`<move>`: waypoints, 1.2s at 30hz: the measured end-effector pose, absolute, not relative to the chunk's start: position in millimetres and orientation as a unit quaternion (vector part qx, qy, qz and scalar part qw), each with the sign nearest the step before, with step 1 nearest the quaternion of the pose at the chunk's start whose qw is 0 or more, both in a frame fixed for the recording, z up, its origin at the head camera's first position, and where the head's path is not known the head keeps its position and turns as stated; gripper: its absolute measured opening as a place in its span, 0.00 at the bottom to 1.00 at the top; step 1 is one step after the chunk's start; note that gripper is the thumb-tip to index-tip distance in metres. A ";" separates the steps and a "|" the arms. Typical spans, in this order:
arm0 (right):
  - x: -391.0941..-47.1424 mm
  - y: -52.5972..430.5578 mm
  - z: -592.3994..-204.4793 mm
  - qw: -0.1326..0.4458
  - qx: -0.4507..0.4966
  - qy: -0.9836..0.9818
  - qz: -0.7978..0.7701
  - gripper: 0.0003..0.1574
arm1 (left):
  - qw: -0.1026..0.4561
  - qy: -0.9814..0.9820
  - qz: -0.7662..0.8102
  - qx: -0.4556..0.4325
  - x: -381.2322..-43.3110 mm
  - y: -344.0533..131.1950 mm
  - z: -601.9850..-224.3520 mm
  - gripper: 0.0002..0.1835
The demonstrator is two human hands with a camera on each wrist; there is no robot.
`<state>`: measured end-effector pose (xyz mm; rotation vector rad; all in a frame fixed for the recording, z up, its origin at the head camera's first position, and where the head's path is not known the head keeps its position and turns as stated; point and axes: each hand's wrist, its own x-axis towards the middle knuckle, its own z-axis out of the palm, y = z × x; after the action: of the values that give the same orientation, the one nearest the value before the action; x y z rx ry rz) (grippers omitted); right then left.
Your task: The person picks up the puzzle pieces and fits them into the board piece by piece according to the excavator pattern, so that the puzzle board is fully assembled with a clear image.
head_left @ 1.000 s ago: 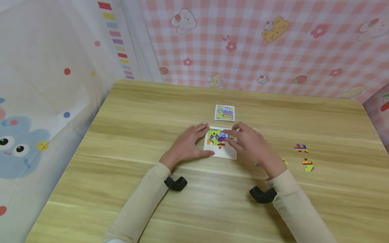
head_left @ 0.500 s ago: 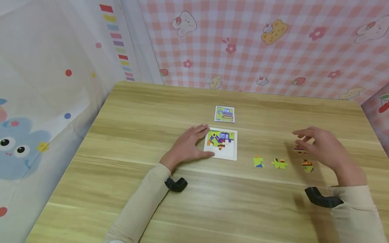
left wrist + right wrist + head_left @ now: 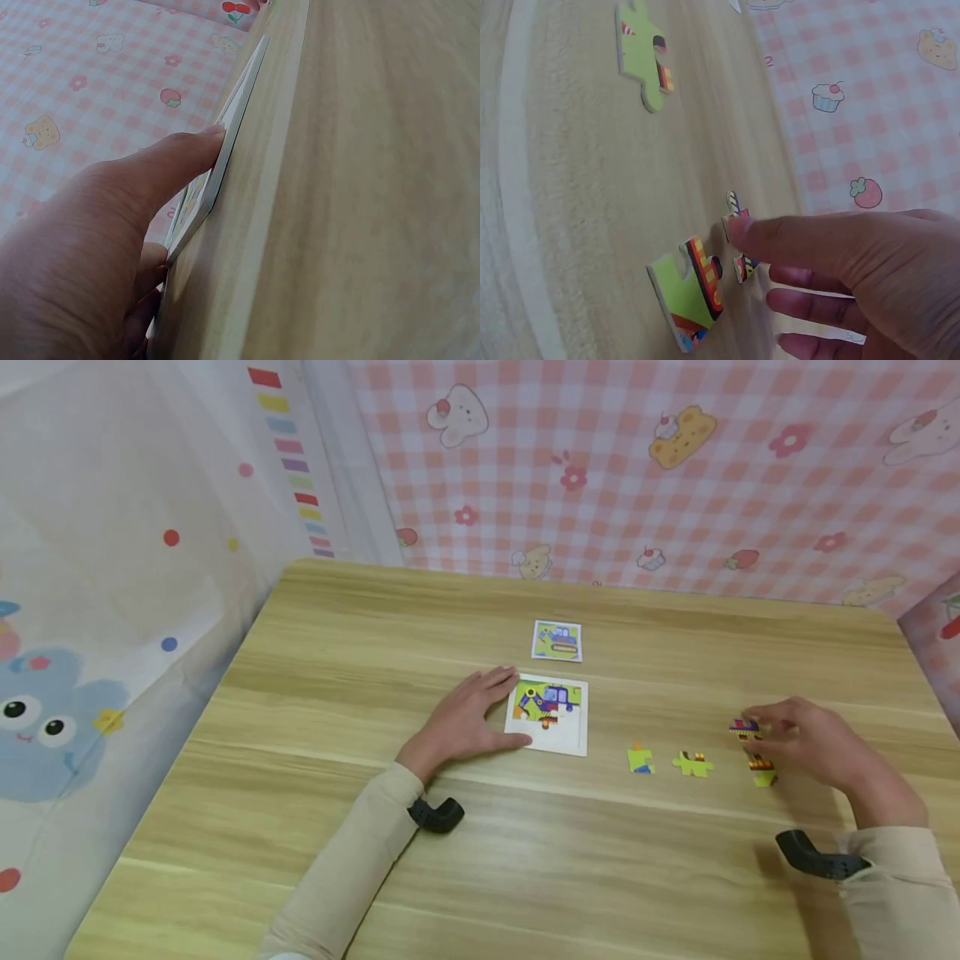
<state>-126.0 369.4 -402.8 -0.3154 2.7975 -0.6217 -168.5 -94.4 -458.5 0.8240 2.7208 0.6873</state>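
Right hand (image 3: 813, 747) lowered from just above the striped puzzle piece (image 3: 741, 727), now pinching it on the counter (image 3: 525, 860), well right of the puzzle board (image 3: 562, 740). Left hand (image 3: 463, 718) spread at the board's edge as before; lower part bare, apparently still short of pieces.

Smooth wood-grain table (image 3: 525, 868); matt cardboard puzzle pieces (image 3: 682, 296); cloth sleeves (image 3: 345, 856).

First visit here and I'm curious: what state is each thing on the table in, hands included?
Puzzle tray: partly filled
Picture card: flat, beyond the tray
Striped piece: outside the tray, partly covered
Three greenish pieces: loose, picture side up
Left hand: spread, touching the tray
Right hand: at the striped piece, grip unclear
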 end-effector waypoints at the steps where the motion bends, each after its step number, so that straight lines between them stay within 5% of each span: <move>1: -125.8 370.2 -404.1 0.122 -0.114 0.963 -0.213 0.30 | 0.108 0.925 0.235 0.279 -168.2 -94.1 -458.3 0.57; 15: -124.4 377.1 -415.7 0.066 -0.146 0.964 -0.212 0.26 | 0.111 0.927 0.231 0.274 -169.1 -94.4 -458.8 0.57; 36: -125.6 370.8 -415.6 0.065 -0.115 0.962 -0.238 0.17 | 0.114 0.926 0.235 0.273 -167.1 -93.5 -456.9 0.56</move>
<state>-125.6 370.8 -415.6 -0.3485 2.9042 -0.7199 -167.1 -93.5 -456.9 0.8019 2.7156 0.6878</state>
